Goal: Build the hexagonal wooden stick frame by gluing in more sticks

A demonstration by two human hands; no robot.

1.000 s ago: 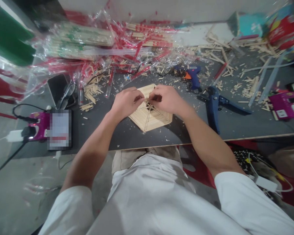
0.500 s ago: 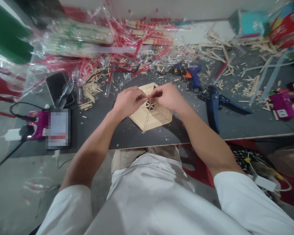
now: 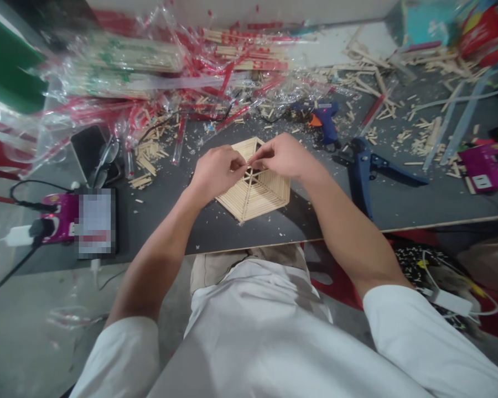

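A six-sided panel of thin wooden sticks (image 3: 253,202) lies on the dark tabletop, with open gaps near its centre where the spokes meet. My left hand (image 3: 218,170) is over the panel's left side, thumb and fingertips pinched close to the centre. From the right, my right hand (image 3: 284,157) reaches over the far part of the panel, its fingers also pinched. The fingertips of both hands nearly meet just above the hub. Whatever small piece they hold between them is too small to make out.
Beyond the panel lies a blue glue gun (image 3: 327,122); to the right, a dark blue hand cutter (image 3: 363,171). Stick offcuts (image 3: 151,152) and plastic wrappers (image 3: 157,83) cover the back. A phone (image 3: 95,221) and purple power strip (image 3: 57,218) are at the left.
Both hands stay pinched over the panel's centre with only slight finger movement. The whole view has shifted a little.
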